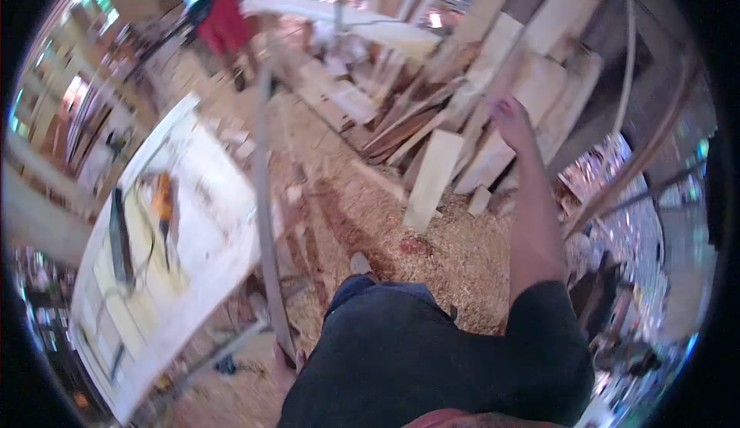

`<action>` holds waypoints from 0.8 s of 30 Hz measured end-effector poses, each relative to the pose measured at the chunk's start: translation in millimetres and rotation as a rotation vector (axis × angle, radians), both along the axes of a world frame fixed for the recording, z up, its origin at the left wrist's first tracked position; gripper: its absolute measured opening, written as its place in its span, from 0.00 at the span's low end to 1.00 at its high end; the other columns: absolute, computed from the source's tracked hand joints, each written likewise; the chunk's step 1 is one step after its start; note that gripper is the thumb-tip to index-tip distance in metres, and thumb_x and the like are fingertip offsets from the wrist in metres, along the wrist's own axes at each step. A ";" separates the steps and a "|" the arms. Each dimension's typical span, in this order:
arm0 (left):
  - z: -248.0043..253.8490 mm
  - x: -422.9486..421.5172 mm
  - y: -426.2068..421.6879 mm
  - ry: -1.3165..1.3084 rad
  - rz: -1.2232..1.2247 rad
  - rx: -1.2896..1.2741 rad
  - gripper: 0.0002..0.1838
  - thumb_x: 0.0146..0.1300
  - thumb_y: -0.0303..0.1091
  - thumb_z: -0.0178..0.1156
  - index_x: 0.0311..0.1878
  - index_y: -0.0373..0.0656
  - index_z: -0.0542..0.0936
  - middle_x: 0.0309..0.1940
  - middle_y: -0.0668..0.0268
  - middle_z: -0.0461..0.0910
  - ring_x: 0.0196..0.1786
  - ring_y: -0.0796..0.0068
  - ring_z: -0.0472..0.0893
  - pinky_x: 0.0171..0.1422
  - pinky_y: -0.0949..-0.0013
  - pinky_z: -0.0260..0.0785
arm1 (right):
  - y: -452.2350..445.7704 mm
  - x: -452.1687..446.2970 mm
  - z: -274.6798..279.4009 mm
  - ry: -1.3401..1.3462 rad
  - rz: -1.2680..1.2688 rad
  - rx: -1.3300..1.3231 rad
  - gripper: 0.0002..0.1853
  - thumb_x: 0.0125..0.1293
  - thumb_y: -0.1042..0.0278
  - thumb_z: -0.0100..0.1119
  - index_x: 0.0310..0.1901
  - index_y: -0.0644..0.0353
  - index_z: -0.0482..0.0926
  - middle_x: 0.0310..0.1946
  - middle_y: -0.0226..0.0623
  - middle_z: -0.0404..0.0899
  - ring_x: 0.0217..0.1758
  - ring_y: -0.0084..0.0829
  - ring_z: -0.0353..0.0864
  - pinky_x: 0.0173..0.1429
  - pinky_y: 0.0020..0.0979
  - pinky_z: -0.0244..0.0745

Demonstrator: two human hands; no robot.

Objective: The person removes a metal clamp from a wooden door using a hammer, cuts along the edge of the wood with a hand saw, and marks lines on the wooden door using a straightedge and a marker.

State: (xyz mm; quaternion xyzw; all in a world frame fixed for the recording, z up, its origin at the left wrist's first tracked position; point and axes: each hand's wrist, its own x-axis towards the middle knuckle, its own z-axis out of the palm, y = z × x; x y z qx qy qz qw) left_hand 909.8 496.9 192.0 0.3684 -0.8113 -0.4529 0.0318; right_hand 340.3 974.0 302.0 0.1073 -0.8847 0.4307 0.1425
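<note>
My left hand (285,369) is low in the view, beside my black shirt, with its fingers around the lower end of a long, narrow wooden strip (267,197). The strip rises away from me past the edge of a white panelled piece (220,243). My right arm is stretched forward, and my right hand (509,122) is in front of leaning planks (539,81). Its fingers look loosely bent and apart, with nothing visible in them. Blur hides whether that hand touches a plank.
An orange power tool (162,197) and a dark long tool (120,235) lie on the white piece with a cable. A short board (434,177) leans near the plank stack. Wood shavings (470,266) cover the floor. A person in red shorts (225,23) stands far left.
</note>
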 end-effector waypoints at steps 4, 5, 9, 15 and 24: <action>-30.0 -110.6 -20.9 -0.010 -0.054 -0.128 0.39 0.69 0.44 0.68 0.75 0.30 0.67 0.60 0.41 0.79 0.61 0.47 0.81 0.65 0.54 0.73 | -43.8 -91.5 22.8 -0.066 0.109 -0.111 0.14 0.71 0.64 0.64 0.53 0.62 0.83 0.45 0.37 0.87 0.48 0.29 0.84 0.54 0.35 0.80; -39.0 -138.6 -29.3 -0.012 -0.080 -0.167 0.40 0.69 0.45 0.68 0.75 0.30 0.67 0.60 0.41 0.79 0.62 0.47 0.80 0.65 0.54 0.72 | -57.2 -99.0 39.3 -0.056 0.035 0.002 0.18 0.70 0.55 0.66 0.50 0.63 0.84 0.42 0.39 0.87 0.45 0.32 0.85 0.49 0.37 0.80; -60.9 -222.2 -54.4 -0.039 -0.100 -0.278 0.41 0.68 0.47 0.68 0.75 0.30 0.66 0.62 0.41 0.78 0.64 0.47 0.79 0.67 0.54 0.71 | -91.8 -176.2 53.1 -0.197 -0.070 0.281 0.30 0.66 0.34 0.65 0.43 0.59 0.88 0.38 0.55 0.87 0.41 0.50 0.89 0.47 0.49 0.82; -80.3 -284.7 -83.0 -0.071 0.006 -0.355 0.44 0.68 0.51 0.69 0.76 0.29 0.64 0.65 0.41 0.76 0.67 0.48 0.77 0.69 0.54 0.70 | -111.1 -237.4 51.6 -0.121 -0.067 0.356 0.39 0.64 0.30 0.64 0.43 0.71 0.86 0.41 0.57 0.88 0.46 0.54 0.89 0.54 0.51 0.82; -75.9 -244.9 -51.3 -0.223 0.501 -0.279 0.49 0.67 0.57 0.69 0.77 0.29 0.63 0.69 0.40 0.72 0.72 0.49 0.73 0.72 0.54 0.68 | -96.6 -335.7 36.7 -0.431 0.248 0.301 0.29 0.75 0.39 0.59 0.57 0.60 0.83 0.45 0.43 0.89 0.48 0.32 0.86 0.56 0.39 0.79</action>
